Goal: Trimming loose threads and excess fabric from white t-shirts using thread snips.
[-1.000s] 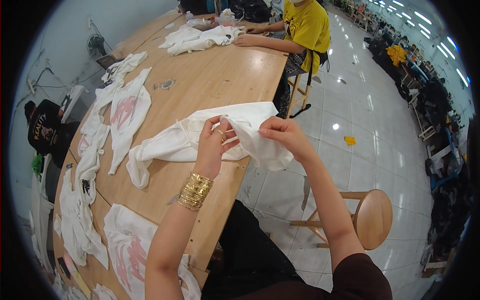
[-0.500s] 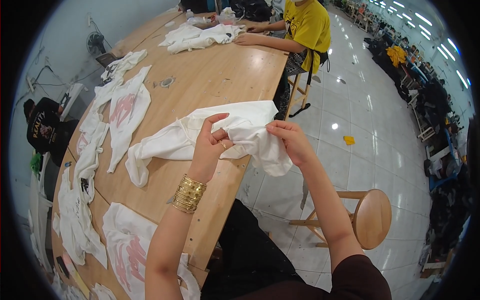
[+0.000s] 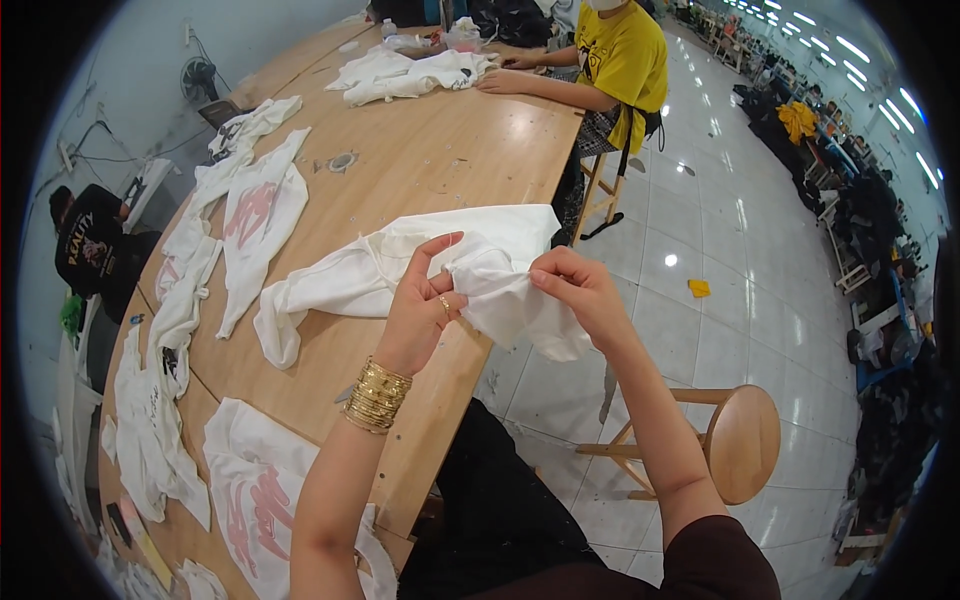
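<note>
A white garment [image 3: 350,272] lies partly on the wooden table [image 3: 440,150], and its right end is lifted past the table's edge. My left hand [image 3: 428,298] pinches the cloth between thumb and fingers, with the index finger raised. On that wrist are gold bangles [image 3: 376,396]. To the right, my right hand [image 3: 580,292] grips a fold of the same garment between thumb and forefinger. A stretch of cloth spans the two hands and hangs below them. The fingertips are partly covered by the fabric.
More white garments with pink prints [image 3: 262,212] lie along the table's left side. A person in a yellow shirt [image 3: 625,60] sits at the far edge; another in a black shirt [image 3: 90,240] is at the left. A round wooden stool [image 3: 742,445] stands on the tiled floor at right.
The cloth between my hands has been pulled flatter and hangs slightly lower. My right hand has shifted a little, with its fingers more curled. The left hand keeps its pinch.
</note>
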The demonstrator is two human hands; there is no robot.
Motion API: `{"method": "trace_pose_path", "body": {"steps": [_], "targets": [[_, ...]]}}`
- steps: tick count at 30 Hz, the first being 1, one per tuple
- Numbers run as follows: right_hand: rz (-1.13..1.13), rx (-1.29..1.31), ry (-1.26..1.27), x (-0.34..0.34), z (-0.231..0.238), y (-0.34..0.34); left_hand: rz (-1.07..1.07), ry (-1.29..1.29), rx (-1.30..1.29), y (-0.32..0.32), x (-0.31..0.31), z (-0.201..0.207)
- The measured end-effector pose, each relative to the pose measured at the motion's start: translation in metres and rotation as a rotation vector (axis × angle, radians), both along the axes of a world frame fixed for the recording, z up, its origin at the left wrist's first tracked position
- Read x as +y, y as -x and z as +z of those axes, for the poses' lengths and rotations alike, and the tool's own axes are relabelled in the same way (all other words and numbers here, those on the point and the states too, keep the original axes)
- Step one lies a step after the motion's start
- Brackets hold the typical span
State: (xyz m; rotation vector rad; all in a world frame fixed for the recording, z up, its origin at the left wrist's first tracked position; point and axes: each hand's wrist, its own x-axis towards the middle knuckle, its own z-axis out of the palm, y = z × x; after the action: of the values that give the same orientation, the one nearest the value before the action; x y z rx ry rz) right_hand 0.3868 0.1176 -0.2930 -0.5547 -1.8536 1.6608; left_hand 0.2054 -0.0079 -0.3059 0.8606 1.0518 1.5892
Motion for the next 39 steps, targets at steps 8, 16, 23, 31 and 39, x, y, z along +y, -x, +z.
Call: {"method": "trace_pose_path", "body": {"steps": [8,16,23,31,39], "targets": [[-0.019,0.021,-0.046,-0.005,0.003,0.003,-0.056,-0.05,-0.166,-0.003,-0.011,0.008],[-0.339,-0.024,0.026,0.041,-0.015,-0.009,0.171,0.326,0.409,0.07,-0.085,-0.028],[-0.581,-0.09,0.007,0.101,-0.045,0.005,0.545,0.368,0.767,0.126,-0.086,-0.032],[-0.12,-0.366,-0.81,0.11,-0.106,0.079,0.475,0.475,0.906,0.139,0.002,-0.051],[0.02,-0.485,-0.938,0.137,-0.119,0.102,0.488,0.492,1.465,0.2,0.011,-0.095]]}}
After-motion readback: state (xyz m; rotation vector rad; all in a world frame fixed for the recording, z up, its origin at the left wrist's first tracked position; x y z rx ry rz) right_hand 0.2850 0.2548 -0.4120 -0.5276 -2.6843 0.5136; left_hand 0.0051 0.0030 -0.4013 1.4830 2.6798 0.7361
